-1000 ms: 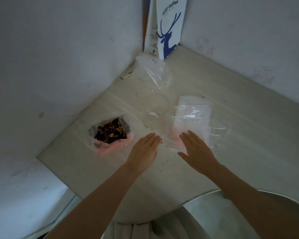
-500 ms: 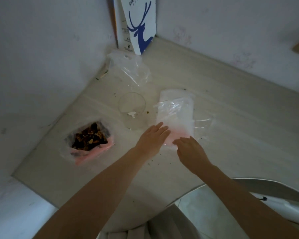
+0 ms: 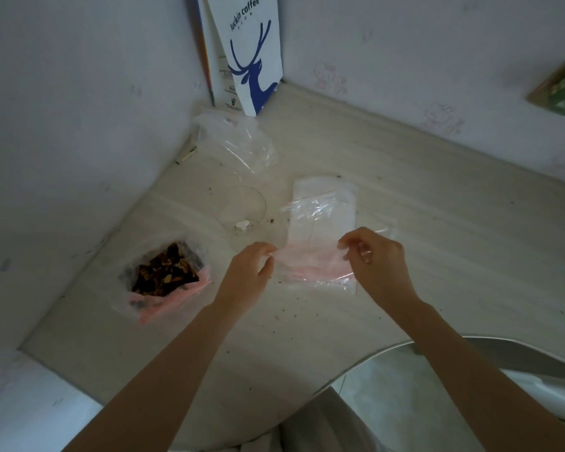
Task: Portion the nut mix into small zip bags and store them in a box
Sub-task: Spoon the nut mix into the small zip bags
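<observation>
L hand (image 3: 248, 272) + R hand (image 3: 371, 256) each pinch one end of empty zip bag (image 3: 313, 261); risk: thin film slips, mouth won't open, nut mix (image 3: 165, 272) spills

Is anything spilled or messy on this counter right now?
Yes, a little. Dark crumbs are scattered over the counter, near the glass cup and below the small zip bag that the left hand and right hand pinch. The nut mix bag sits open at the left, and a crumpled clear bag sits in the corner.
</observation>
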